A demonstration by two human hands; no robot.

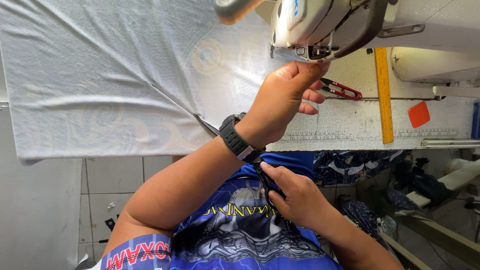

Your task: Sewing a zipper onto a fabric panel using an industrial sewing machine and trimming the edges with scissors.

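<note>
— Scissors (267,182), where are they?
— Right hand (295,197) closes around the dark handles, low by the blue shirt (235,225).
— And left hand (282,100)?
— Above it, fingers curled under the sewing machine head (320,27), on white fabric (125,75); whether it pinches anything, I cannot tell.

White cloth (100,75) is lying thin and matt across the table, faintly printed and softly creased. At one o'clock from it, the sewing machine head (320,25) is showing glossy painted metal, chipped and worn at its lower edge. The snips (342,90), at three o'clock from the left hand (282,100), are showing red plastic grips. The ruler (384,95) is looking like smooth yellow-orange plastic. The wristwatch (235,137) is presenting matt black rubber. The blue jersey (250,225) is gleaming, smooth synthetic cloth.
</note>
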